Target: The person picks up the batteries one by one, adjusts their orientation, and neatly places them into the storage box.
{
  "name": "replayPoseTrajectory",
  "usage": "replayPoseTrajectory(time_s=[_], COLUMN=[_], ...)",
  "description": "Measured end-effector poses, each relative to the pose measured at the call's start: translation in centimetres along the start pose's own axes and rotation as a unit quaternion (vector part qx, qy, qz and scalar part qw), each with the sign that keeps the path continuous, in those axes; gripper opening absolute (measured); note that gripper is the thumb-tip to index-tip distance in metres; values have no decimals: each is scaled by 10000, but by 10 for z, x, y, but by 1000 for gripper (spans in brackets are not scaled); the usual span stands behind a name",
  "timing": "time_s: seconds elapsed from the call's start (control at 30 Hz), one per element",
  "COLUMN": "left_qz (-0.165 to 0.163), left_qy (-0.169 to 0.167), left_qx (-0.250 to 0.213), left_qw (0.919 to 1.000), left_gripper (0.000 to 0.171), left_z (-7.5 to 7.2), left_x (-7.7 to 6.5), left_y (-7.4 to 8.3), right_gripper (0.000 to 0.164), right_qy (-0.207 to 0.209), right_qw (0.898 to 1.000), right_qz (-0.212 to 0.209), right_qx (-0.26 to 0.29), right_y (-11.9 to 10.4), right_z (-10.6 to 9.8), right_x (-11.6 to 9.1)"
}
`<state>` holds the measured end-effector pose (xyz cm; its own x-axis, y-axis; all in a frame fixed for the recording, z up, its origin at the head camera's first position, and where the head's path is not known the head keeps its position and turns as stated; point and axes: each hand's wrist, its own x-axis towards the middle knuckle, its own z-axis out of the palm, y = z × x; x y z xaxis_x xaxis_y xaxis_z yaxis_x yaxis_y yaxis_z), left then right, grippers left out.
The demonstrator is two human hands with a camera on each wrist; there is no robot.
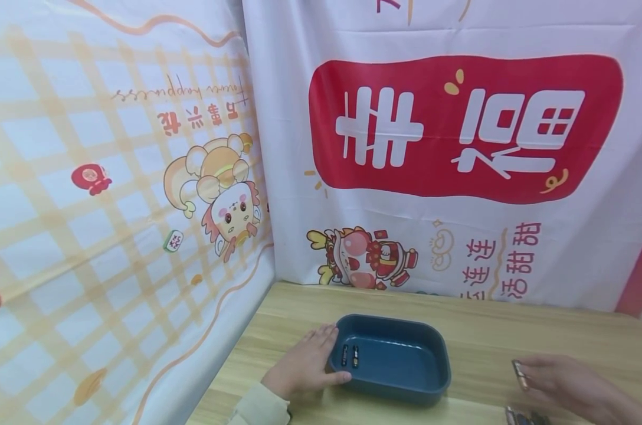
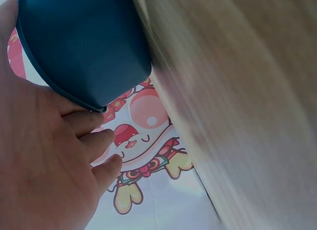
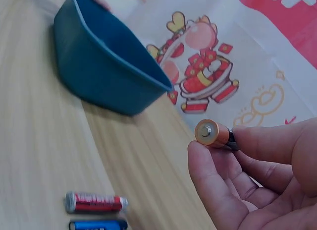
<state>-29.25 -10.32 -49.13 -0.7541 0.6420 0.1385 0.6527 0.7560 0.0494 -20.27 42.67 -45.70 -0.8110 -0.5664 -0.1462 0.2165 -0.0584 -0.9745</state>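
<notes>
A dark blue rectangular plastic bin [image 1: 395, 354] stands on the table. My left hand [image 1: 307, 363] holds its left end, thumb over the front rim and fingers at the back left corner; the left wrist view shows those fingers [image 2: 99, 141] against the bin's outside. Two batteries [image 1: 356, 356] lie side by side inside, near that end. Right of the bin, my right hand [image 1: 570, 383] pinches a copper-and-black battery [image 3: 213, 133] between thumb and fingers, above the table. Below it lie a red-and-silver battery [image 3: 94, 202] and a blue battery [image 3: 98, 225].
The light wood table [image 1: 480, 330] meets a white printed cloth [image 1: 289, 147] at the back. Another checked cloth [image 1: 114, 236] hangs along the left side. Between the bin and the loose batteries lies a stretch of tabletop.
</notes>
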Motion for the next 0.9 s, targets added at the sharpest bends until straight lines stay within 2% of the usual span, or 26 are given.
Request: replayPoseTrajectory(time_s=[0.2, 0.37, 0.7, 0.9], left_qz=[-56, -74, -108, -129], left_qy=[-81, -114, -166, -192], left_qx=[-43, -86, -113, -128], left_qw=[9999, 9999, 9997, 9997], left_gripper=[102, 102, 102, 102], left_z=[-2, -4, -5, -2], left_x=[0, 0, 0, 0], left_y=[1, 1, 1, 1], right_gripper=[32, 28, 28, 27], right_qy=[215, 123, 479, 486], right_qw=[9995, 9992, 9979, 9975], right_qz=[-128, -339, -320, -395], right_qx=[-208, -194, -303, -320], right_y=[-9, -13, -17, -21], right_z=[14, 23, 45, 55], right_x=[14, 29, 57, 71])
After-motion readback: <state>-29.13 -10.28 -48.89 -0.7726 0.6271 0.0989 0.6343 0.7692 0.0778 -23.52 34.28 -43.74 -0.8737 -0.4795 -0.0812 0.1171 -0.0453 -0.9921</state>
